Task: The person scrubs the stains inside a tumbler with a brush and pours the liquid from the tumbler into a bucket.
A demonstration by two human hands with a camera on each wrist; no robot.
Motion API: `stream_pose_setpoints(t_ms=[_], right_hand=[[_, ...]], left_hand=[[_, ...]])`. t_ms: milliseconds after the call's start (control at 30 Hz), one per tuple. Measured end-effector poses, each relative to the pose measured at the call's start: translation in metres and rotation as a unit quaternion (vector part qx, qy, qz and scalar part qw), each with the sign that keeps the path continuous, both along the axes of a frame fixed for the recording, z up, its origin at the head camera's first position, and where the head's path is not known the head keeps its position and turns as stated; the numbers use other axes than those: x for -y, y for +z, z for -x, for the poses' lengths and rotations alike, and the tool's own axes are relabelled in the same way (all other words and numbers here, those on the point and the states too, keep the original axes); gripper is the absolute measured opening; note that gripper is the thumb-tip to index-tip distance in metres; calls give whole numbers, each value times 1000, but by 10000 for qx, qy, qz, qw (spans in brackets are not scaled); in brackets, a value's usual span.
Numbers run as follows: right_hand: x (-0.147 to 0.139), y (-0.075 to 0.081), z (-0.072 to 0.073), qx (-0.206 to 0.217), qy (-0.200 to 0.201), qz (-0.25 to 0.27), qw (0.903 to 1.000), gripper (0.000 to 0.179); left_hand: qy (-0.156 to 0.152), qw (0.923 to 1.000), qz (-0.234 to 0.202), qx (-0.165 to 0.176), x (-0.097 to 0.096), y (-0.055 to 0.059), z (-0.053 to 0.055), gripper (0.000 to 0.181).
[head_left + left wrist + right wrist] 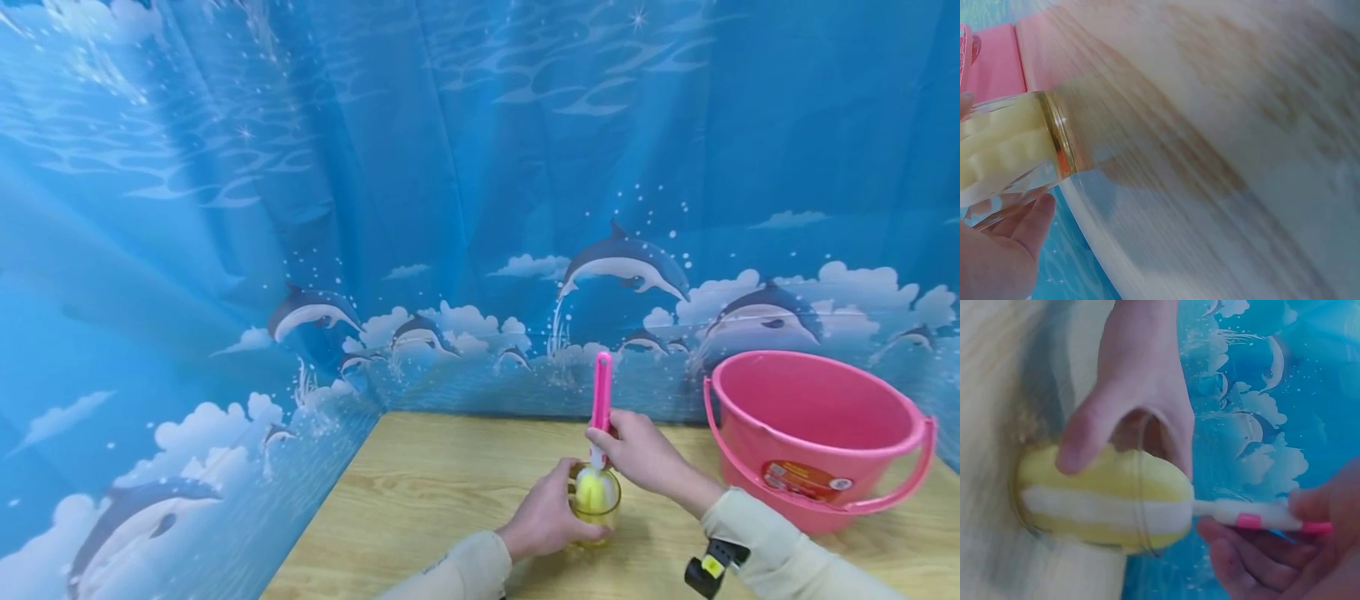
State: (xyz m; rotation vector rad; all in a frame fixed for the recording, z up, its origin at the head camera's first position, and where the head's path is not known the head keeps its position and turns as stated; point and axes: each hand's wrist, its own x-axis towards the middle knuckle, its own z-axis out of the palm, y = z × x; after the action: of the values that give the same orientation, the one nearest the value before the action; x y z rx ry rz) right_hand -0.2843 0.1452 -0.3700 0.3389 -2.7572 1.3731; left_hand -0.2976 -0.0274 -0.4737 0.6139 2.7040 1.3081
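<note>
My left hand grips a clear, yellowish glass cup from its left side, thumb and fingers around the wall. Inside the cup sits the yellow-and-white sponge head of a cup brush, filling much of it. The brush's pink-and-white handle rises nearly upright from the cup. With thumb and fingers, my right hand pinches the handle low, just above the sponge. In the left wrist view the cup's base is close to the wooden tabletop, and only part of the left hand shows.
A large pink bucket with its handle hanging down stands on the wooden table, right of my right arm. Behind and left of the table hangs a blue dolphin-print curtain. A black strap device is on the right sleeve.
</note>
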Motion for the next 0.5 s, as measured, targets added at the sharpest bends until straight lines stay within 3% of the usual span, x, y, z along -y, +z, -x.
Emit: stream_pose_setpoints(t_ms=[167, 267, 367, 500], right_hand=[[-2, -6, -6, 161, -413, 291, 9986, 22], [-4, -12, -10, 8, -493, 409, 9979, 25], [-6, -19, -15, -446, -283, 468, 9975, 21], [-7, -30, -25, -1378, 359, 129, 9897, 16]], left_hand=[[60, 10000, 45, -9, 1, 1, -1, 83], [108, 9998, 150, -96, 0, 0, -1, 86], [138, 9996, 225, -111, -1, -1, -1, 87], [139, 9997, 190, -14, -3, 0, -1, 86]])
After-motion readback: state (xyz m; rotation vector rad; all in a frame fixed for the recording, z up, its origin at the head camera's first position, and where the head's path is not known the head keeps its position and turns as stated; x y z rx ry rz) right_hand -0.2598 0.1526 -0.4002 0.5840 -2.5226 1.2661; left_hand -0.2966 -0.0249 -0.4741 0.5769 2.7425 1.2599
